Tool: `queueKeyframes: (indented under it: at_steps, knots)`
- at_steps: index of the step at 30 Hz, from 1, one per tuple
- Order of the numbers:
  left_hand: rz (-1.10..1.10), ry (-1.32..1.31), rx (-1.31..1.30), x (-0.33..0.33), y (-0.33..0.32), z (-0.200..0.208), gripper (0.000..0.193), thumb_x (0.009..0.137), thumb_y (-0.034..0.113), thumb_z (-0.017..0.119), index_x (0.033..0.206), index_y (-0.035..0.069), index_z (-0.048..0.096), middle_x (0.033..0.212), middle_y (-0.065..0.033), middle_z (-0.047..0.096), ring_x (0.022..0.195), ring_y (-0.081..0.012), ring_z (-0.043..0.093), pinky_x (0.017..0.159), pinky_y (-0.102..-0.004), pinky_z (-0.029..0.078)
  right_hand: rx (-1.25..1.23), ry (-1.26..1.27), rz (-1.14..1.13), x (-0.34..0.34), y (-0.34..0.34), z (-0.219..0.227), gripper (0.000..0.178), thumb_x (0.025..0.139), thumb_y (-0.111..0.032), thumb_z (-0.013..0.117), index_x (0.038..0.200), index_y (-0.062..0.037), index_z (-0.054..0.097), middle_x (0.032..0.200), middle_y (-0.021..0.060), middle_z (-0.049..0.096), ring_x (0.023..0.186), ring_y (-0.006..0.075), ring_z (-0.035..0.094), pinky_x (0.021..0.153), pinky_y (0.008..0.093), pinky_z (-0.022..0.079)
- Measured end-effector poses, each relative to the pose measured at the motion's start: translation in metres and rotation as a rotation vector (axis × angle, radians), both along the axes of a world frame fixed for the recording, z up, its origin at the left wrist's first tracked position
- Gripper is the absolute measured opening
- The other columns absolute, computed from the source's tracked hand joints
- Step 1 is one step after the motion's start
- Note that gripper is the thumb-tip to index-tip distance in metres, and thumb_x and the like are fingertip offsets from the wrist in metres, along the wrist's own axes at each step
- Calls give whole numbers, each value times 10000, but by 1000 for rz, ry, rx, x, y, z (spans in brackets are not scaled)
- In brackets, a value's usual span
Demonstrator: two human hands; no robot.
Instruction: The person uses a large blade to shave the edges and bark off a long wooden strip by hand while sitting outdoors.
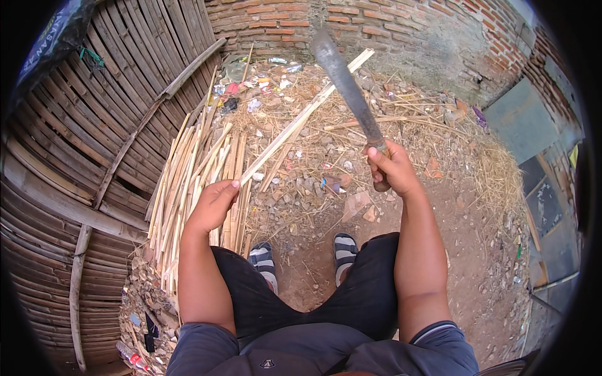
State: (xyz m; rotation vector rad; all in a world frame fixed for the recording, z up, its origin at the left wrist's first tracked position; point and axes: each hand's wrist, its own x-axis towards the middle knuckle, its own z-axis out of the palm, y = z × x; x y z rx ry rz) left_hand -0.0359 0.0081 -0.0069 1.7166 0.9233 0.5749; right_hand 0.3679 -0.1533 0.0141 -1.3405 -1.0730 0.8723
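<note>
My right hand [389,168] is closed round the handle of a machete [350,86], its dark, worn blade pointing up and away to the left. In my left hand [216,203] I grip the near end of a long, pale bamboo strip [288,128]. The strip slants away to the upper right, and its far end passes behind the blade in this view; whether the two touch I cannot tell. Beside my left forearm lies a pile of split bamboo strips [182,188], partly hidden by that arm.
A bamboo slat wall [69,150] rises on the left, and a brick wall [276,25] stands at the back. Rubble, straw and litter [254,105] cover the ground ahead. Grey panels [522,119] lean at the right. My sandalled feet [263,258] rest on bare dirt.
</note>
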Motion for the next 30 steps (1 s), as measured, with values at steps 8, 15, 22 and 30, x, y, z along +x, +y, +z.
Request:
queueKeyframes:
  at_steps: [8, 15, 22, 30]
  knots:
    - [-31, 7, 50, 2, -1, -2, 429, 1114, 376, 541, 797, 89, 576, 683, 61, 462, 597, -61, 385, 556, -262, 317, -66, -42, 12, 2, -3, -2, 429, 975, -464, 778, 1031, -63, 638, 654, -34, 543, 544, 78, 521, 481, 269, 408]
    - [-20, -6, 45, 2, -1, -2, 422, 1117, 368, 539, 801, 91, 575, 688, 61, 463, 604, -60, 386, 561, -262, 319, -127, -99, 39, -12, -1, 5, 415, 979, -446, 778, 1030, -54, 649, 670, -33, 549, 546, 77, 517, 489, 268, 409]
    - [-28, -1, 24, 1, 1, -2, 421, 1110, 359, 557, 822, 61, 625, 711, 59, 495, 665, -75, 423, 613, -278, 362, -69, -34, -16, 5, -4, 1, 429, 965, -456, 793, 1072, -64, 653, 688, -31, 556, 559, 76, 517, 470, 268, 390]
    - [-28, -3, 61, 1, 1, -8, 418, 1127, 361, 521, 797, 107, 556, 680, 67, 444, 581, -53, 365, 538, -254, 297, -139, -111, -10, -3, -4, 2, 423, 974, -458, 783, 1058, -67, 643, 672, -33, 535, 549, 69, 503, 450, 271, 366]
